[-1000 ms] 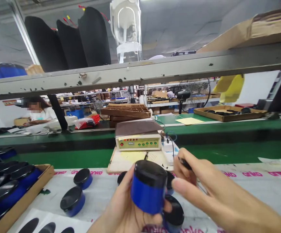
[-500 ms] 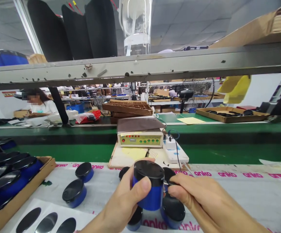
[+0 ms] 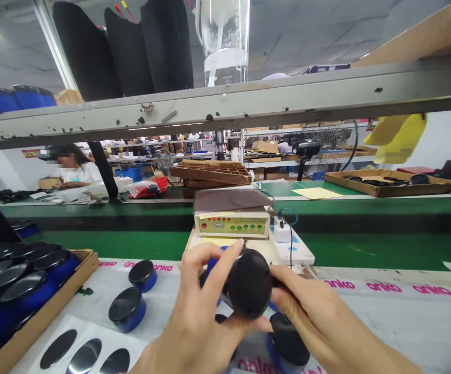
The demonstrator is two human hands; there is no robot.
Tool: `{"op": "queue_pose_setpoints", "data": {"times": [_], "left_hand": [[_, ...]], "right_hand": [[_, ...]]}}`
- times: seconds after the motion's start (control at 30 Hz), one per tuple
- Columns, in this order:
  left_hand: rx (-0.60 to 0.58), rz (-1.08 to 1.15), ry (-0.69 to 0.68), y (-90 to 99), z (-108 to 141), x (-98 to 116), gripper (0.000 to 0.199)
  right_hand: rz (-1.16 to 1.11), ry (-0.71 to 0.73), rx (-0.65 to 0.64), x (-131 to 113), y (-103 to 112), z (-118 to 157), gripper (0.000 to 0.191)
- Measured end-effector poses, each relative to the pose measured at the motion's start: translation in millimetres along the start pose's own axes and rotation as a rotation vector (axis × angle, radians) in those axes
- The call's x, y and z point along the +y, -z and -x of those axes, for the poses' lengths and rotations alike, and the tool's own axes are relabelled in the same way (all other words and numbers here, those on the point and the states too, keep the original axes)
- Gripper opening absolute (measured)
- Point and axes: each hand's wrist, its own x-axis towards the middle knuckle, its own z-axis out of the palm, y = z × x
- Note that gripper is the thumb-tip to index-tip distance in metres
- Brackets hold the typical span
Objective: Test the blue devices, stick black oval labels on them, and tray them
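In the head view, my left hand [image 3: 205, 311] is wrapped around a short blue cylinder with a black cap [image 3: 249, 284]. It is tipped so the glossy black round end faces me. My right hand [image 3: 303, 306] is closed at the cylinder's right side, thumb and fingers pinched on a small dark thing that is mostly hidden. Beneath the hands stands another black-capped blue cylinder [image 3: 288, 340], with others partly covered. Two more black-capped cylinders [image 3: 127, 309] stand to the left. A white sheet with black round discs [image 3: 84, 356] lies at the lower left.
At the left is a cardboard tray [image 3: 67, 291] packed with black-topped blue cylinders. A control box [image 3: 231, 225] with lit buttons and a power strip [image 3: 293, 249] stand ahead, by a green conveyor [image 3: 365, 246]. A metal shelf [image 3: 268, 98] crosses overhead. Another person [image 3: 79, 174] sits far left.
My left hand has turned the cylinder from nearly upright so its black end faces me. My right hand stays pinched beside it. The view has shifted slightly left.
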Motion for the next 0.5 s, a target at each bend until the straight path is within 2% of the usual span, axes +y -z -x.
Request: {"op": "queue_pose_setpoints", "data": {"times": [0.1, 0.2, 0.33, 0.5], "left_hand": [[0.112, -0.085, -0.260, 1.6, -2.5, 1.6, 0.041], [0.121, -0.185, -0.400, 5.2, -11.0, 8.7, 0.028], [0.087, -0.308, -0.496, 11.0, -22.3, 15.1, 0.021], [-0.022, -0.254, -0.521, 12.4, -16.7, 5.0, 0.027]], "right_hand": [[-0.007, 0.043, -0.023, 1.7, -6.5, -2.2, 0.019], [-0.005, 0.086, -0.010, 3.2, -11.7, -2.8, 0.019], [-0.051, 0.130, -0.017, 5.0, -13.8, -4.8, 0.020], [0.009, 0.132, -0.053, 6.2, -10.4, -5.5, 0.023]]}}
